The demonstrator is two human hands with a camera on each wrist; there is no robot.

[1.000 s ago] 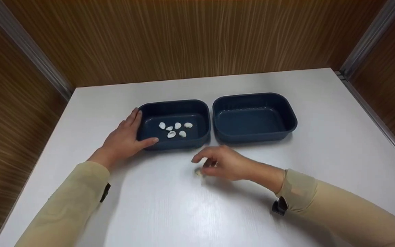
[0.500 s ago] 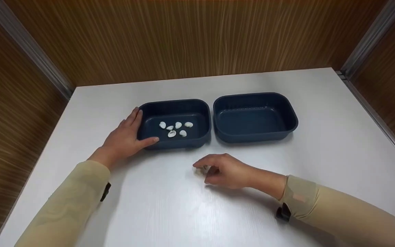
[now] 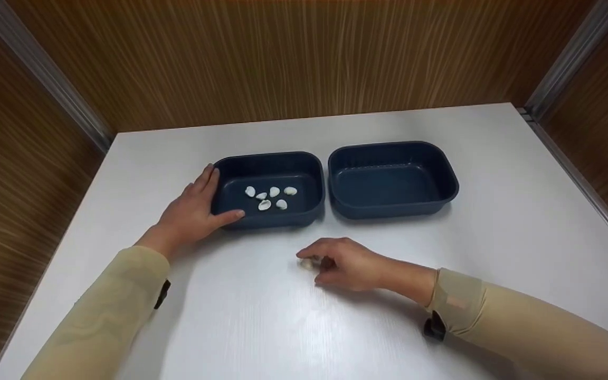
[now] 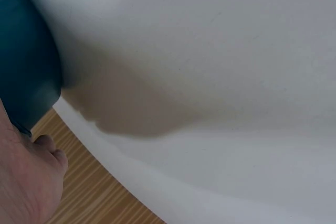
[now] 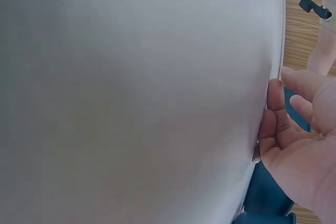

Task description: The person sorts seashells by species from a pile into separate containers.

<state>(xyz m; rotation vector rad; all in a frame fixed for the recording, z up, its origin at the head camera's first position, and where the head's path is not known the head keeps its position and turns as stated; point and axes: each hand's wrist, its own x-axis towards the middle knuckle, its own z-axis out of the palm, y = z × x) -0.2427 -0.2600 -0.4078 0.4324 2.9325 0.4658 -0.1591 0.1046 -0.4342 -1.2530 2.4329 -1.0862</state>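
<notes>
**Right hand on a shell, left hand at the tray**

Nearest, two beige sleeves [image 3: 98,311] reach in from the bottom edge over a white table [image 3: 262,327] with a faint wood grain. The right hand [image 3: 349,262] rests low on the table, in front of the gap between the two trays. Its fingers are curled, and the fingertips [image 3: 317,261] pinch a small pale shell [image 3: 307,263] against the table; most of the shell is hidden under them, so its shape is hard to make out. The right wrist view shows only blurred white table and the palm with bent fingers; the shell cannot be picked out there.

Farther in, the left hand [image 3: 190,214] lies against the near left corner of the left tray [image 3: 269,219]. Its fingers are straight and loosely together along the tray's left wall, and the thumb is spread out along the front wall. The left wrist view gives just a slice of dark tray wall [image 4: 26,66], the table edge and part of the hand [image 4: 26,182].

Six white shells [image 3: 269,197] sit clustered on the floor of the left tray. Just beside it, apart by a narrow gap, stands the right tray [image 3: 444,198], dark blue like the first.

Beyond the table's far edge rise brown wood-grain walls [image 3: 283,58] with metal strips [image 3: 45,79] at both corners.
</notes>
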